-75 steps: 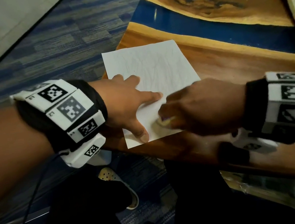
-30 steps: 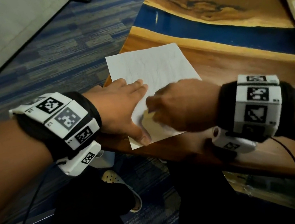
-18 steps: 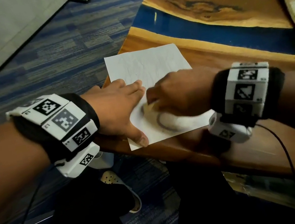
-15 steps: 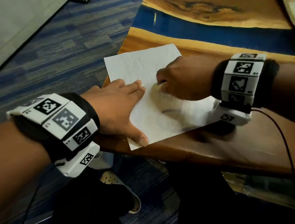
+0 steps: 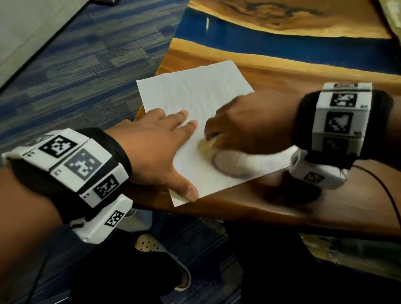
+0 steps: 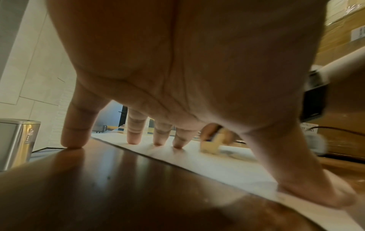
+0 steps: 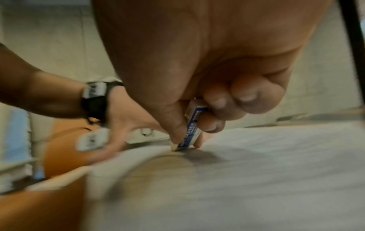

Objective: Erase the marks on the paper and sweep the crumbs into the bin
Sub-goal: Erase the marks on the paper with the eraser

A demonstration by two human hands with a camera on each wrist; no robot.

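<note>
One creased white sheet of paper [image 5: 198,114] lay at the near corner of the glossy wooden tabletop with a blue resin stripe [image 5: 281,38]. Two hands worked on it. The left hand [image 5: 158,148] lay flat on the sheet's left side, fingers straight and spread: in the left wrist view three fingertips [image 6: 133,139] and the thumb pressed the paper while the little finger stood on bare wood just beside the sheet's edge. The right hand [image 5: 246,127] had its grip clamped on one small cream eraser in a blue-and-white sleeve [image 7: 190,131], its tip touching the paper. The head view alone showed one dark oval pencil mark [image 5: 229,167] on the sheet, just near of the eraser. The left wrist view alone showed one brushed-steel bin [image 6: 15,143] on the floor beyond the paper's left edge. Crumbs could not be made out.
</note>
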